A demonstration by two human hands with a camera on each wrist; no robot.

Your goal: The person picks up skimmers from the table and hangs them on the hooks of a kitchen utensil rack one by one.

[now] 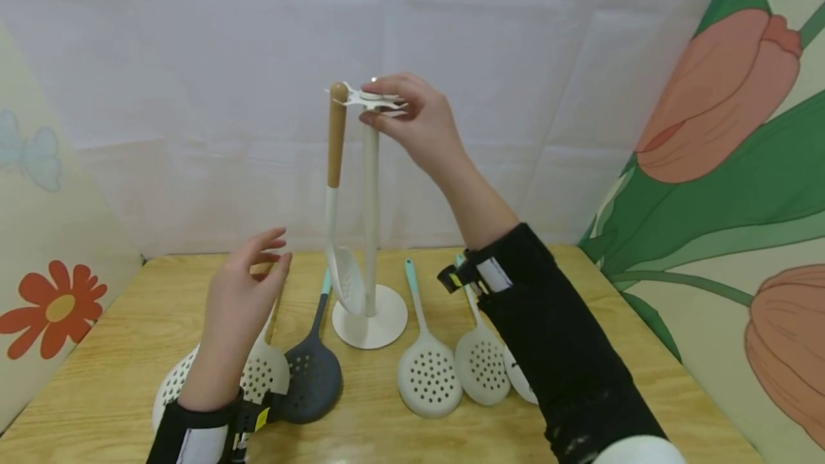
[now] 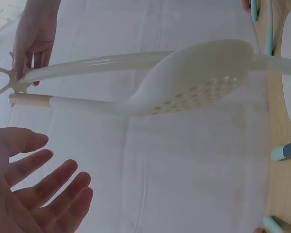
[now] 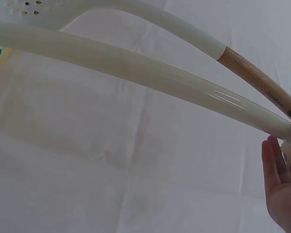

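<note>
1. One white stand (image 1: pixel 370 235): upright at the far middle of the surface (image 1: pixel 644 349), round base down, with a star-shaped hook head (image 1: pixel 369 100) on top.
2. One slotted spoon with a wooden handle (image 1: pixel 336 185): hangs from the left side of the hook head, its perforated bowl low beside the pole, just above the base.
3. Your right hand (image 1: pixel 412 120): raised at the top of the stand, fingers and thumb pinching the hook head.
4. Your left hand (image 1: pixel 241 292): held above the near left of the surface, fingers spread and relaxed, gripping nothing; the left wrist view shows the open palm.
5. Five more skimmers lying on the surface:
   - a white one (image 1: pixel 261 371) under your left hand;
   - a dark grey one (image 1: pixel 312 374) just right of it;
   - a white one with a teal handle (image 1: pixel 428 371) right of the base;
   - a second white one (image 1: pixel 481 367) next along;
   - a third, mostly hidden by your right sleeve (image 1: pixel 554 349).
</note>
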